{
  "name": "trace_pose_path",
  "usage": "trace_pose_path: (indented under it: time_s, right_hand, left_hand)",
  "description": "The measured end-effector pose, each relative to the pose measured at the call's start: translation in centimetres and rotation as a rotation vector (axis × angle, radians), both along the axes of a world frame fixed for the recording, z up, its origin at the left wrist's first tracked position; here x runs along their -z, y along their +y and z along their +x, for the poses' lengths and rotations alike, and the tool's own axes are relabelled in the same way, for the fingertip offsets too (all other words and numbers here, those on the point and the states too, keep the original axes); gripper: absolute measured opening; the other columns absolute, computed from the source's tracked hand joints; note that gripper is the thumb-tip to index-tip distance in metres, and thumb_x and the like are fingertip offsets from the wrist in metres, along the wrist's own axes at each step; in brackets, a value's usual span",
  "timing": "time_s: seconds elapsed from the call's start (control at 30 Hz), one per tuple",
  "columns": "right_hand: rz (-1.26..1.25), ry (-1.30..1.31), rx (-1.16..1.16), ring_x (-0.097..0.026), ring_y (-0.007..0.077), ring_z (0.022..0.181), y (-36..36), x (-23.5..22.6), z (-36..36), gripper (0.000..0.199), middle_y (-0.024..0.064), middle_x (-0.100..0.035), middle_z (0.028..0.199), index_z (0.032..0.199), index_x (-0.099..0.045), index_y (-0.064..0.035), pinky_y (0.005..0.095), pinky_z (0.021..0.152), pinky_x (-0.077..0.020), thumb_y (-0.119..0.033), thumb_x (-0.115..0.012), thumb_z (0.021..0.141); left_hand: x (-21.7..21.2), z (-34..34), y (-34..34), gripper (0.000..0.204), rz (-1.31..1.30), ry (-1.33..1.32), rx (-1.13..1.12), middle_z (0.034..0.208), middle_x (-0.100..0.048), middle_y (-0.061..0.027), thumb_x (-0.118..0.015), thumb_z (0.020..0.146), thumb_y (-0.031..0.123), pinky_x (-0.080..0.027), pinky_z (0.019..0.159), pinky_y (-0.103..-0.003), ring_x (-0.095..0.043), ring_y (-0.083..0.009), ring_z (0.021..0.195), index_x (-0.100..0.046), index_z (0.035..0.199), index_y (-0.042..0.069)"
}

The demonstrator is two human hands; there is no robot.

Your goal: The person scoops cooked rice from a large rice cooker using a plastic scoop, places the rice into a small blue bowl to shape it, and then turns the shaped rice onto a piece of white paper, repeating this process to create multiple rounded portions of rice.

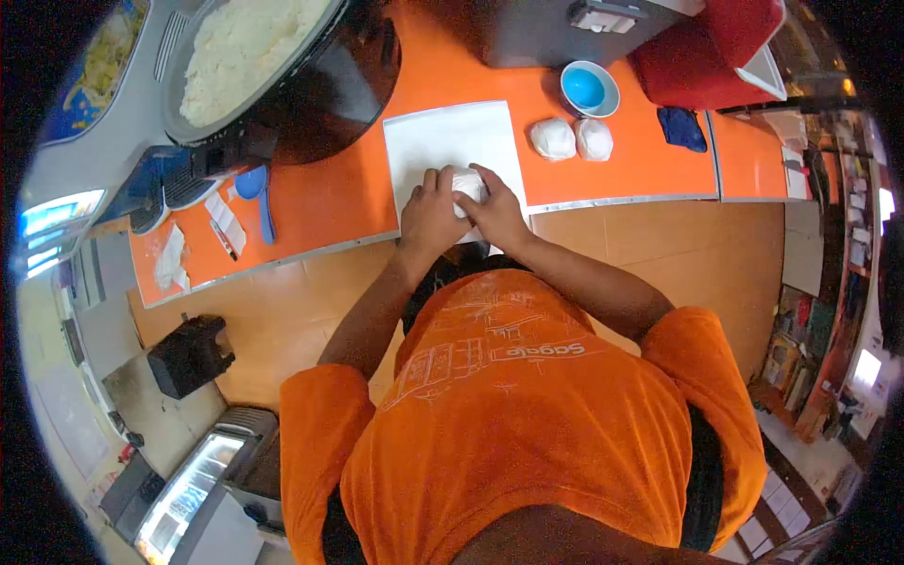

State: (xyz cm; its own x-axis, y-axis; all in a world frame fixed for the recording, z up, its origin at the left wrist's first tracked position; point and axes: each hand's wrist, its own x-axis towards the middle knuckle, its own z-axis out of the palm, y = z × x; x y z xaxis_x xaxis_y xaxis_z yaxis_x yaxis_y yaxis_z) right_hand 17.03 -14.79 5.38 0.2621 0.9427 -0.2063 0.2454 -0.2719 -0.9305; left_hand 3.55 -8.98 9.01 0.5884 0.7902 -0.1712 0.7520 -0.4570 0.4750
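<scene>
Both hands are brought together around a white bundle (468,186). By the left hand (428,215) it is clasped on the left side, with the fingers bent; by the right hand (499,212) it is gripped from the right, the thumb being laid along the near side and a finger curled over the far side. Beneath and beyond the hands a white sheet (447,132) is spread on the orange table (330,202); whether the bundle is rested on the sheet cannot be told.

Beyond the right hand and to its right, two more bundles (573,139) are set side by side, and just behind them a bowl (613,101), blue inside, is placed. Farther right of that hand, a dark blue cloth (683,129) is seen. To the left of the left hand a blue spoon (266,221) is laid; farther left are found a pen (224,241) and paper strips (171,259).

Farther off, ahead and to the left of the left hand, a black pot (330,104) is filled with rice (247,56). Well ahead of the right hand, a grey box (527,42) is stood, with a red box (692,71) to its right.
</scene>
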Motion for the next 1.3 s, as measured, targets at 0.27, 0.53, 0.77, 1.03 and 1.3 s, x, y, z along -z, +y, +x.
trace_pose_path:
  time_s: [0.27,0.53,0.77,1.03,1.3]
  right_hand:
    - [-0.097,1.138,0.052,-0.058,0.0216,0.111,0.5,-2.6,1.6,0.051,0.0129,-0.059,0.122,0.134,-0.047,0.0010,0.0314,0.094,-0.0492,-0.009,-0.068,0.089]
    - [-0.050,1.327,0.043,-0.054,0.0263,0.121,-0.9,-4.4,2.9,0.045,0.0162,-0.054,0.131,0.135,-0.042,0.0031,0.0394,0.107,-0.0422,-0.010,-0.054,0.094]
    - [0.007,1.391,0.063,-0.057,0.0251,0.116,-3.2,-2.9,4.6,0.045,0.0129,-0.057,0.127,0.132,-0.046,-0.0002,0.0390,0.102,-0.0452,-0.013,-0.055,0.090]
    - [0.082,0.893,0.681,-0.063,0.0258,0.099,-6.9,8.9,10.8,0.036,0.0116,-0.064,0.109,0.124,-0.053,-0.0037,0.0371,0.088,-0.0493,-0.019,-0.055,0.092]
    - [0.161,0.530,1.227,-0.064,0.0195,0.079,-3.4,11.6,11.4,0.029,0.0074,-0.066,0.093,0.106,-0.062,-0.0014,0.0357,0.073,-0.0523,-0.020,-0.073,0.086]
  left_hand:
    - [-0.4,-1.1,-1.3,0.059,-0.501,-0.995,-0.471,0.127,-0.048,-0.0155,-0.065,0.090,0.019,-0.046,0.096,-0.040,-0.053,-0.0251,0.111,-0.036,0.138,0.002]
    - [1.4,1.6,-1.3,0.031,-1.070,-1.465,-0.827,0.121,-0.055,-0.0116,-0.043,0.102,0.020,-0.046,0.096,-0.036,-0.055,-0.0203,0.111,-0.052,0.124,0.000]
    - [1.9,4.7,-2.2,0.040,-0.985,-1.180,-0.816,0.106,-0.066,-0.0119,-0.042,0.104,0.030,-0.048,0.089,-0.034,-0.060,-0.0194,0.105,-0.062,0.110,-0.004]
    - [4.7,4.0,-2.5,0.041,-0.661,-0.739,-0.639,0.108,-0.062,-0.0067,-0.043,0.100,0.035,-0.045,0.083,-0.031,-0.054,-0.0176,0.095,-0.067,0.118,0.007]
    - [6.7,-3.8,-1.0,0.038,-0.673,-0.751,-0.854,0.118,-0.057,-0.0077,-0.055,0.095,0.034,-0.045,0.085,-0.035,-0.052,-0.0202,0.106,-0.063,0.121,0.007]
